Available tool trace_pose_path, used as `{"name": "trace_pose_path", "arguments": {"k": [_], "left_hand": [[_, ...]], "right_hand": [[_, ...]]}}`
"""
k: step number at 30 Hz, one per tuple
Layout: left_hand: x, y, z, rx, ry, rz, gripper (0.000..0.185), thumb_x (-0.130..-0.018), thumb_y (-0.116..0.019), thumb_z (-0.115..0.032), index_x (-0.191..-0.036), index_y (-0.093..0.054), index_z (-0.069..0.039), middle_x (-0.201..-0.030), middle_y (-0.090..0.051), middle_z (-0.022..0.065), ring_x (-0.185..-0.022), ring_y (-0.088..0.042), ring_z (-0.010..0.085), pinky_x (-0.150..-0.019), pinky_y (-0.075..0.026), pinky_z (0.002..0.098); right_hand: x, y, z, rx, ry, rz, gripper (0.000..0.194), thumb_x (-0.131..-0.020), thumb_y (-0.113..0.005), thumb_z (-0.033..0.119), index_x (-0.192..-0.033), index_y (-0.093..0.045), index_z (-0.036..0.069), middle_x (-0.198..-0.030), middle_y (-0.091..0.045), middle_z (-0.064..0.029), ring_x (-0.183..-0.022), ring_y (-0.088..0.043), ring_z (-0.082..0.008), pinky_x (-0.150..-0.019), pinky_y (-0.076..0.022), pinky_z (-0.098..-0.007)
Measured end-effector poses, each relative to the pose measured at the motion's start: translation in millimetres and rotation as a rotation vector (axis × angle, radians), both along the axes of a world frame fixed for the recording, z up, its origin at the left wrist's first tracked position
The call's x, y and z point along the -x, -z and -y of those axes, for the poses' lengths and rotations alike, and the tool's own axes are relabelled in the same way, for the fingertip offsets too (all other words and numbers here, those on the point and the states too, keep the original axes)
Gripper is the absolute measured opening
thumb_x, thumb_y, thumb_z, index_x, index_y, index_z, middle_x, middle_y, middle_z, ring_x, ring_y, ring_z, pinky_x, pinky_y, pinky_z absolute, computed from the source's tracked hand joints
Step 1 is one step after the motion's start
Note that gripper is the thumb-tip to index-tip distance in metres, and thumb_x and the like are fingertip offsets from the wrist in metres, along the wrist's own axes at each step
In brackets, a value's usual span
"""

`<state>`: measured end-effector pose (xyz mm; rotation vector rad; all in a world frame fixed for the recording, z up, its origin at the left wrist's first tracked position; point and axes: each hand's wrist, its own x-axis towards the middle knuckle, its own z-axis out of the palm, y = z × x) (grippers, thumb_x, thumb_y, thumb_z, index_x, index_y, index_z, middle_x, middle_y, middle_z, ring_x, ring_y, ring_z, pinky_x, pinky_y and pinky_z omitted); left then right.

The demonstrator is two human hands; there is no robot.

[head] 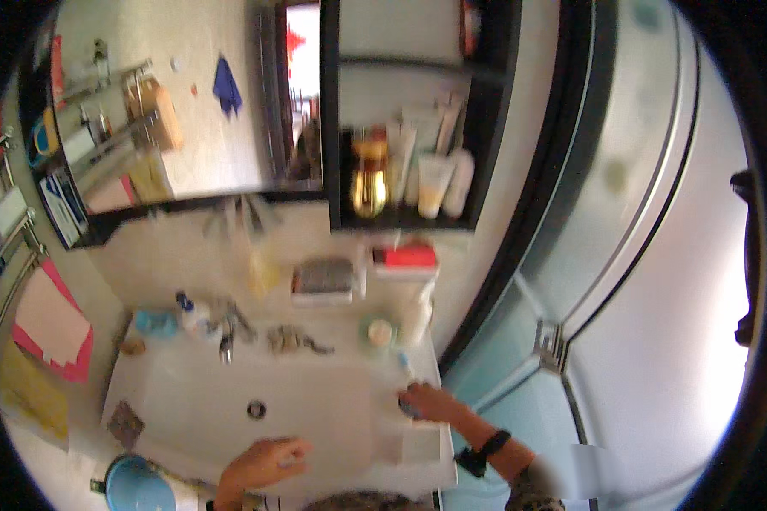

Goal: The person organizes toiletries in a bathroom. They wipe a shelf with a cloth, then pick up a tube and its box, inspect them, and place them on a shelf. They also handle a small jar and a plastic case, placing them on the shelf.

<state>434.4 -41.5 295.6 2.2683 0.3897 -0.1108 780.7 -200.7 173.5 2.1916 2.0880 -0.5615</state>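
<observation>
A white washbasin [307,409] with a round dark drain [256,409] lies before me. My left hand [268,461] hovers over its front edge with curled fingers. A small pale patch shows at those fingers, too blurred to tell as a held thing. Over the right side of the basin top, my right hand [431,404] has its fingers around a small dark, roundish object [410,406], whose kind is blurred. Just behind that hand lies a thin white and blue item [405,363], perhaps a toothbrush. A metal faucet [227,348] stands at the basin's back.
Bottles and tubes [434,185] fill a dark wall shelf [402,223] beside a mirror [198,115]. A green dish [378,333] sits at the back right corner. Frosted glass shower panels [652,287] border the right. Towels [54,326] hang left, above a blue bucket [140,485].
</observation>
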Motion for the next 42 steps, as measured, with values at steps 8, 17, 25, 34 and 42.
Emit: {"name": "trace_pose_path", "arguments": {"k": [8, 17, 25, 34, 42], "left_hand": [[-8, 10, -8, 0.028, 0.031, 0.227, 0.035, -0.087, -0.06, -0.024, -0.113, -0.054, -0.003, -0.086, -0.059, 0.0092, -0.079, -0.059, 0.0218, -0.073, -0.049, 0.0363], [-29, 9, -14, 0.15, 0.036, 0.098, 0.031, -0.082, -0.064, -0.024, -0.104, -0.055, -0.004, -0.088, -0.062, 0.0098, -0.083, -0.061, 0.0218, -0.073, -0.049, 0.0318], [-82, -27, 5, 0.734, -0.111, 0.454, 0.071, -0.079, -0.067, -0.011, -0.134, -0.023, -0.013, -0.123, -0.041, 0.0133, -0.104, -0.053, 0.024, -0.085, -0.047, 0.0367], [-103, -52, 13, 0.992, 0.025, 0.535, 0.084, -0.074, -0.073, -0.027, -0.135, -0.019, -0.007, -0.126, -0.037, 0.0067, -0.117, -0.038, 0.0166, -0.095, -0.037, 0.0317], [-94, -88, 4, 1.024, -0.045, 0.475, 0.071, -0.077, -0.068, -0.039, -0.129, -0.035, -0.004, -0.114, -0.05, 0.0007, -0.1, -0.047, 0.0085, -0.079, -0.041, 0.0221]], "right_hand": [[0, -6, -2, 0.065, -0.034, -0.065, 0.079, -0.064, -0.074, 0.017, -0.131, -0.031, 0.016, -0.117, -0.042, -0.0149, -0.102, -0.048, -0.0384, -0.084, -0.0455, -0.0453], [-10, -33, -5, -0.02, 0.153, -0.21, 0.073, -0.062, -0.073, 0.026, -0.125, -0.037, 0.012, -0.11, -0.046, -0.0182, -0.1, -0.049, -0.0379, -0.086, -0.0425, -0.0447], [39, -223, -19, -0.278, 0.003, -0.421, 0.062, -0.063, -0.071, 0.019, -0.118, -0.042, 0.009, -0.113, -0.047, -0.0162, -0.099, -0.051, -0.0355, -0.086, -0.0428, -0.0406], [98, -298, -47, -0.163, -0.315, -0.286, 0.06, -0.065, -0.065, 0.021, -0.118, -0.039, 0.01, -0.106, -0.046, -0.0169, -0.092, -0.052, -0.0382, -0.083, -0.042, -0.0438], [109, -344, -39, -0.212, -0.212, -0.226, 0.075, -0.073, -0.067, 0.034, -0.134, -0.028, 0.012, -0.124, -0.038, -0.0156, -0.101, -0.053, -0.0364, -0.087, -0.0419, -0.0401]]}}
